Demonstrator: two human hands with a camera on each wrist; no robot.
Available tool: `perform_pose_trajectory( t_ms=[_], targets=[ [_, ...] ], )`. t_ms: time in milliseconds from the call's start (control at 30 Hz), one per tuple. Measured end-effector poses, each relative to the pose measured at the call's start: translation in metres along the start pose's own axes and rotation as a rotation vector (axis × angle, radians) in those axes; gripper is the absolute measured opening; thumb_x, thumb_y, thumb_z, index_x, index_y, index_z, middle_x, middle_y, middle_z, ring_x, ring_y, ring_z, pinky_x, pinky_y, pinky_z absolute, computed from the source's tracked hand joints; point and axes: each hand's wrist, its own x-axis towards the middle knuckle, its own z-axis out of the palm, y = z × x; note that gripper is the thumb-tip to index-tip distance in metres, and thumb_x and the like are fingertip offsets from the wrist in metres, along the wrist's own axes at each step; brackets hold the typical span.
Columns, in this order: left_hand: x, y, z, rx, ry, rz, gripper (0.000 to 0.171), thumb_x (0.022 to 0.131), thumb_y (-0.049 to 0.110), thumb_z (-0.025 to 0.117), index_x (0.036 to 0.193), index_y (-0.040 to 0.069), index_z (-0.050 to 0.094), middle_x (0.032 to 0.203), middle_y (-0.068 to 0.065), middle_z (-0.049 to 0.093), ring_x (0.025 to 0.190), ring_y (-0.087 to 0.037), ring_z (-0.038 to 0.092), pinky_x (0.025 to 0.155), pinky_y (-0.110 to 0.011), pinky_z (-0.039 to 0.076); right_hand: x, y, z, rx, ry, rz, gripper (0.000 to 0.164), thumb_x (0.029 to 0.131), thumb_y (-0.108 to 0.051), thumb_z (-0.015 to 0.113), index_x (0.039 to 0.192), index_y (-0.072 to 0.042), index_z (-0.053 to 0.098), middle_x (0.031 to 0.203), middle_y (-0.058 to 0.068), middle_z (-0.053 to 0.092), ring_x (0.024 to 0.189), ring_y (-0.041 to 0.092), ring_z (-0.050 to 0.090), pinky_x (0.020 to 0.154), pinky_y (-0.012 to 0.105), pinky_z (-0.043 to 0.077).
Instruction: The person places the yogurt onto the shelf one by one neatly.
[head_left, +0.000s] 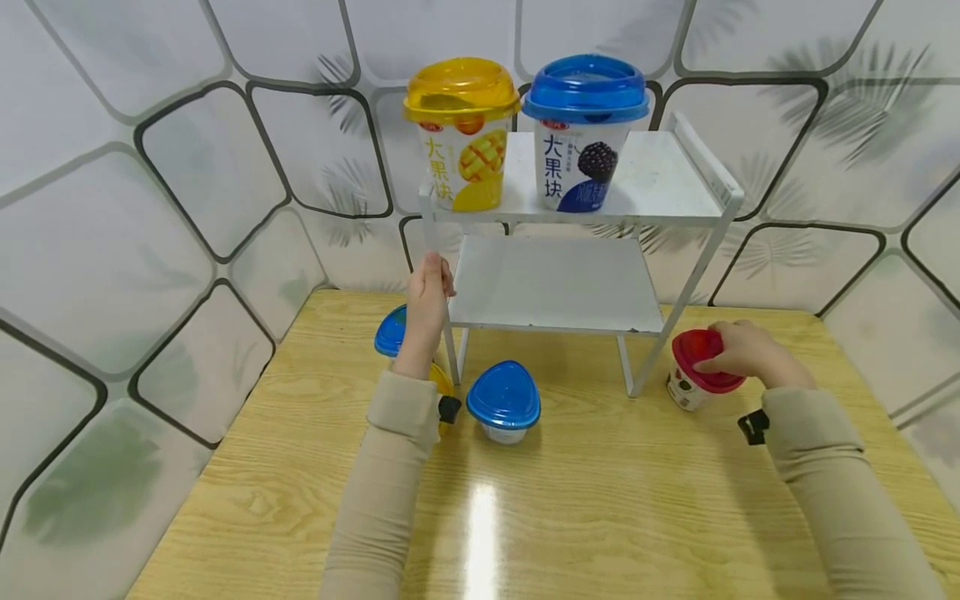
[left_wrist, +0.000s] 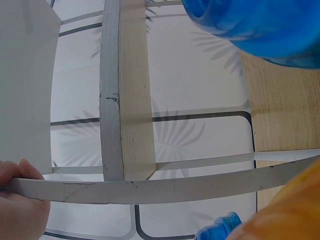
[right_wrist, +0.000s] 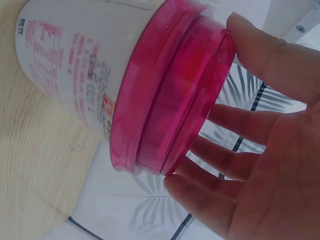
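Note:
My left hand grips the front left post of a white two-tier metal rack. In the left wrist view, the thumb and fingers curl round that post. Over at the right, beside the rack's right leg, my right hand holds a white yogurt cup by its red lid. Thumb and fingertips spread across the lid's top rim in the right wrist view. Close by the left forearm are a blue-lidded cup, another blue lid and a yellow lid, the last two partly hidden by the arm.
On the rack's upper shelf stand a yellow-lidded mango cup and a blue-lidded blackberry cup. The lower shelf is bare. A wooden table carries the rack, with patterned wall panels behind and at the sides.

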Motion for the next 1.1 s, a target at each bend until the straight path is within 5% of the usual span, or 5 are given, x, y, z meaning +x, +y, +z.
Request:
perform_pose_trajectory(
  t_ms=[300,433,633,900,1100],
  targets=[
    [-0.001,0.001,0.000,-0.012,-0.005,-0.003,0.035,0.099,0.023,0.021,0.070,0.008,0.034,0.059,-0.003,0.028,0.053,-0.015,0.029,0.060,-0.030,0.032,-0.001,-0.002,0.003,-0.033,0.038,0.044,0.084,0.081,-0.046,0.055,0.121,0.022,0.028,0.112,0.045,0.032,0.099,0.054,0.036,0.076,0.058,0.038],
    [-0.001,0.004,-0.001,-0.022,-0.024,-0.026,0.035,0.099,0.022,0.022,0.070,0.007,0.034,0.059,-0.004,0.028,0.054,-0.019,0.029,0.062,-0.031,0.033,-0.005,-0.006,0.005,-0.050,0.085,0.127,0.093,0.080,-0.060,0.046,0.121,0.021,0.027,0.108,0.045,0.033,0.094,0.054,0.040,0.070,0.057,0.040],
    [-0.001,0.008,0.000,-0.029,-0.028,-0.033,0.034,0.099,0.016,0.021,0.070,0.005,0.035,0.060,-0.005,0.028,0.059,-0.035,0.027,0.063,-0.033,0.033,-0.008,-0.015,0.007,-0.063,0.151,0.249,0.081,0.076,-0.066,0.045,0.098,0.012,0.041,0.075,0.023,0.050,0.064,0.031,0.052,0.044,0.037,0.041],
    [0.000,0.001,0.000,-0.006,-0.009,-0.022,0.035,0.099,0.022,0.022,0.070,0.007,0.035,0.060,-0.004,0.029,0.055,-0.018,0.031,0.061,-0.030,0.034,-0.009,-0.024,0.006,-0.086,0.096,0.329,0.076,0.074,-0.068,0.045,0.089,0.006,0.046,0.065,0.012,0.051,0.058,0.024,0.049,0.046,0.036,0.039],
    [0.000,0.001,0.000,0.008,0.003,0.004,0.035,0.099,0.022,0.022,0.070,0.007,0.035,0.060,-0.003,0.029,0.056,-0.024,0.031,0.060,-0.026,0.035,-0.006,-0.022,0.006,-0.097,0.086,0.303,0.066,0.073,-0.060,0.053,0.088,0.004,0.049,0.069,0.014,0.051,0.062,0.026,0.050,0.048,0.038,0.039]
  ],
)
